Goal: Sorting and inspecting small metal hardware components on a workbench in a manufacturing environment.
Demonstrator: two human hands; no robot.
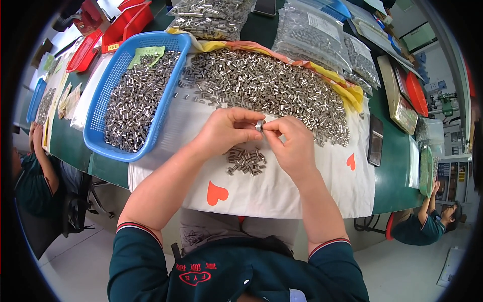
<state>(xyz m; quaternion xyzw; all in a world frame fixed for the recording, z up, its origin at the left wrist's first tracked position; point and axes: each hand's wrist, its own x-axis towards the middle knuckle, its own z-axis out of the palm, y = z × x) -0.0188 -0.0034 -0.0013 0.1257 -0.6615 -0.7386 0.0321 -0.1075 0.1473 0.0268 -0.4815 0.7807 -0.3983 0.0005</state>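
Note:
Between the thumb and fingers of my left hand (227, 130) is a small shiny metal cylinder (259, 125). My right hand (294, 146) meets it from the other side, thumb and forefinger pinched against its edge; whether a second part sits in that pinch is too small to tell. Below my hands a small heap of short metal cylinders (245, 162) lies on a white cloth (276, 196) with red hearts. Just beyond my fingers spreads a much larger pile of the same silvery cylinders (261, 83).
To the left stands a blue perforated basket (93, 126) full of metal cylinders, with a green slip inside. Bags of metal parts (309, 38) line the back. A dark phone (375, 141) lies at right on the green table (392, 186). Other people sit at both sides.

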